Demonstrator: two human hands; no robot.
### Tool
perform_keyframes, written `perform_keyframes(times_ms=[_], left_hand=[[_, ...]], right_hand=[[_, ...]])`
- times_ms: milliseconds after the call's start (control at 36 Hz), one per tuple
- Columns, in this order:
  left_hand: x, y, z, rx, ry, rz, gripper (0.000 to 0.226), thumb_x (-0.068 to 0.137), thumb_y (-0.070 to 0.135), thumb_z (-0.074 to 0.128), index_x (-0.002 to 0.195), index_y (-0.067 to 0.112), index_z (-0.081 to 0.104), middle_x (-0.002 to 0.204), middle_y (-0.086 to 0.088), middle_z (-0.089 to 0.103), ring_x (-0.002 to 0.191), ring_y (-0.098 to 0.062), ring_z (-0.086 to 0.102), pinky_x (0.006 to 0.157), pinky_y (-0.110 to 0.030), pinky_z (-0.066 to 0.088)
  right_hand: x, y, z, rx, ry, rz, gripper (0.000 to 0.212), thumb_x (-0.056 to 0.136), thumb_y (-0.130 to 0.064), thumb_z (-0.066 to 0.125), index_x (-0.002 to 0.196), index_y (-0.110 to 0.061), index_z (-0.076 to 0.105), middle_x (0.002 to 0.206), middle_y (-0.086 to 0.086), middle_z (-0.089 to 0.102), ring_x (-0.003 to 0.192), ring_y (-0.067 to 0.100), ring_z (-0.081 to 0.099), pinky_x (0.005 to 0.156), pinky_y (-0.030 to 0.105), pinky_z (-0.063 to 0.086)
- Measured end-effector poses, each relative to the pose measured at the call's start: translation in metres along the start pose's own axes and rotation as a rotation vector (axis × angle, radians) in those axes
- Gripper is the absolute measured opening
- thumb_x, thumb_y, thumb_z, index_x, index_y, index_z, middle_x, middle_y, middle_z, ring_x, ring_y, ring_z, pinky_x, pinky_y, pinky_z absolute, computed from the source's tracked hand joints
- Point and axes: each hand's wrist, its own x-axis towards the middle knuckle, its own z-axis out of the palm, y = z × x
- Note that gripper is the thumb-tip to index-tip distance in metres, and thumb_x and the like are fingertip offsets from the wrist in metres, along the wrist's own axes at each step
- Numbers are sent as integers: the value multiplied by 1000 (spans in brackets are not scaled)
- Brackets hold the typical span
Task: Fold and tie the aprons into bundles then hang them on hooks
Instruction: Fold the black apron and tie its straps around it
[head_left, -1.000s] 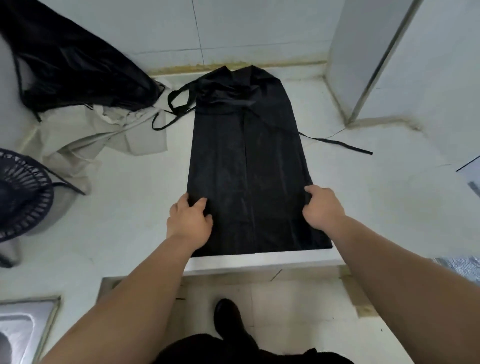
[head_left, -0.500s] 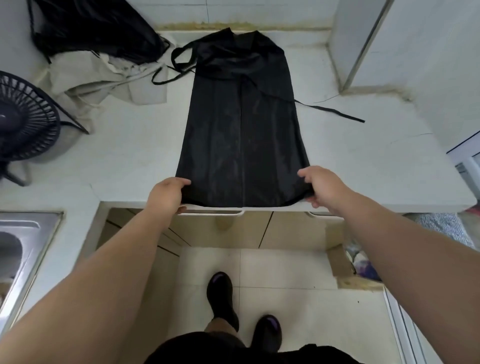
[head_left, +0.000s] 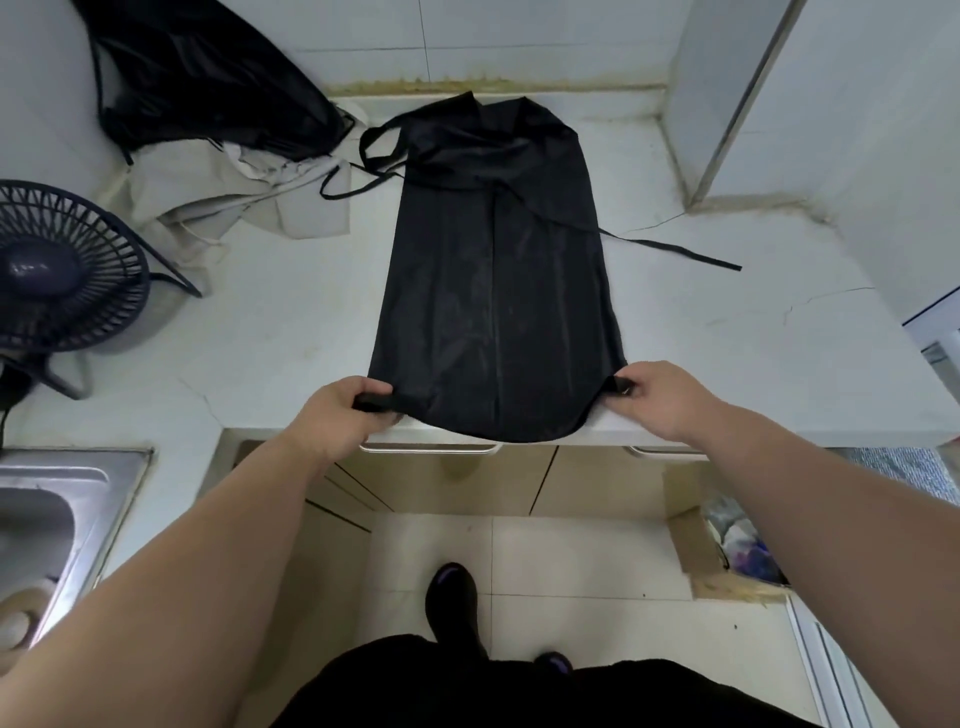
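A black apron (head_left: 493, 270) lies lengthwise on the white counter (head_left: 270, 322), folded narrow, with its near hem sagging over the counter's front edge. My left hand (head_left: 340, 410) pinches the near left corner of the apron. My right hand (head_left: 660, 397) pinches the near right corner. Both corners are lifted slightly off the counter. One black tie strap (head_left: 675, 249) trails to the right, and a neck loop (head_left: 379, 150) lies at the far left of the apron.
A heap of black aprons (head_left: 208, 78) and beige cloth (head_left: 228, 202) sits at the back left. A dark desk fan (head_left: 62, 270) stands at the left, a steel sink (head_left: 47, 525) below it. A cardboard box (head_left: 727, 545) rests on the floor at the right.
Both hands slid from the apron's sides down to its near corners and gripped them. The hem now droops in a curve over the counter edge.
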Motion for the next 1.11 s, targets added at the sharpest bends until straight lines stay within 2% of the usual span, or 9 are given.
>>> perform_keyframes(times_ms=[83, 139, 194, 278, 389, 556, 667, 889, 1111], left_hand=[[5, -3, -1, 110, 111, 148, 17, 83, 12, 73, 98, 17, 66, 96, 0, 65, 80, -13, 58, 64, -6, 42], [10, -6, -3, 180, 178, 221, 13, 80, 15, 76, 90, 21, 70, 102, -2, 65, 91, -18, 59, 79, -16, 47], [13, -4, -4, 162, 248, 248, 11, 80, 18, 77, 89, 21, 70, 110, -1, 56, 102, -13, 53, 93, -22, 43], [13, 2, -3, 56, 273, 244, 8, 85, 22, 72, 92, 20, 67, 100, 5, 57, 93, -9, 53, 81, -17, 39], [20, 4, -5, -79, 219, 242, 4, 91, 23, 64, 95, 20, 64, 92, 7, 65, 85, -8, 58, 71, -14, 42], [33, 4, -6, 53, 245, 221, 18, 99, 26, 50, 106, 12, 57, 97, 0, 61, 91, -18, 54, 73, -26, 41], [44, 4, -6, 169, 255, 173, 26, 101, 28, 43, 116, 8, 51, 101, -2, 56, 94, -23, 50, 81, -32, 38], [70, 6, -3, 441, 232, 131, 23, 103, 33, 37, 98, 11, 44, 92, -8, 55, 85, -30, 49, 72, -35, 38], [80, 10, -3, 578, 237, 131, 32, 104, 37, 29, 108, 11, 47, 88, -5, 53, 82, -28, 50, 70, -37, 40]], right_hand=[[3, 6, 4, -150, 110, -61, 25, 88, -36, 63, 97, -13, 70, 91, 5, 53, 75, 16, 51, 66, 20, 38], [3, 4, 5, -218, 178, -76, 31, 90, -36, 61, 107, -11, 69, 117, 6, 49, 107, 24, 48, 89, 29, 40], [5, -1, 6, -205, 212, -112, 31, 91, -33, 59, 107, -8, 69, 122, 3, 54, 115, 26, 46, 98, 35, 40], [6, -9, 6, -115, 266, -121, 26, 90, -28, 60, 97, -5, 71, 102, 5, 67, 103, 27, 56, 89, 38, 46], [9, -9, 7, -89, 329, -86, 25, 89, -29, 61, 98, -10, 74, 122, -6, 63, 122, 23, 47, 102, 35, 40], [16, -15, 10, -186, 319, 35, 36, 94, -43, 47, 90, -15, 70, 85, 3, 69, 82, 24, 57, 81, 30, 27], [22, -11, 12, -288, 327, 203, 51, 96, -49, 37, 64, -11, 48, 64, 4, 52, 75, 28, 53, 73, 34, 28], [27, -10, 21, -428, 215, 364, 50, 99, -51, 23, 67, -17, 42, 74, 2, 49, 82, 27, 49, 78, 36, 32], [34, -13, 25, -538, 194, 459, 52, 98, -55, 17, 80, -18, 48, 80, 2, 51, 85, 26, 47, 80, 37, 30]])
